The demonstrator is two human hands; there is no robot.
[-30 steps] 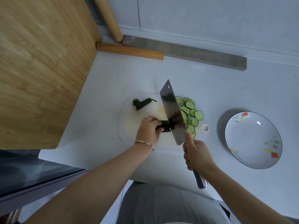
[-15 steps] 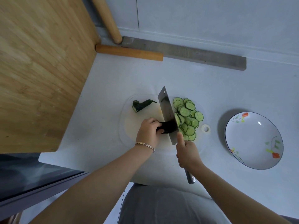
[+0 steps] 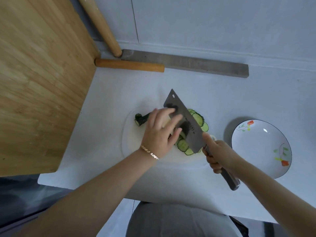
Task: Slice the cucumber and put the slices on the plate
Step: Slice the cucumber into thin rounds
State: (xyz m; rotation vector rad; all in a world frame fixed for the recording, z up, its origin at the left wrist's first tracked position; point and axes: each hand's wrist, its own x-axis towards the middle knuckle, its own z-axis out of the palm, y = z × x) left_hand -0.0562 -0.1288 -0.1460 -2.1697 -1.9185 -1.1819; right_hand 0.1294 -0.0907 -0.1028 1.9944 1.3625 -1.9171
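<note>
My right hand point(image 3: 218, 155) grips the handle of a wide cleaver point(image 3: 183, 120), whose flat blade tilts over the pale cutting board point(image 3: 127, 134). My left hand point(image 3: 159, 132) is spread open, fingers resting against the blade's left face. Several thin cucumber slices point(image 3: 183, 144) lie on the board under and to the right of the blade. A dark cucumber end piece point(image 3: 141, 118) lies at the board's far left. The white flowered plate point(image 3: 261, 147) sits empty to the right. Whatever lies under my left palm is hidden.
A large wooden board point(image 3: 39, 79) leans at the left. A wooden rolling pin point(image 3: 130, 65) and a grey bar point(image 3: 196, 65) lie along the back wall, with another wooden rod point(image 3: 102, 26) standing in the corner. The white counter edge runs near my body.
My left hand let go of the cucumber stub and opened flat against the blade. The cleaver tipped over from upright cutting to a slanted, flat-side-up pose above the slices.
</note>
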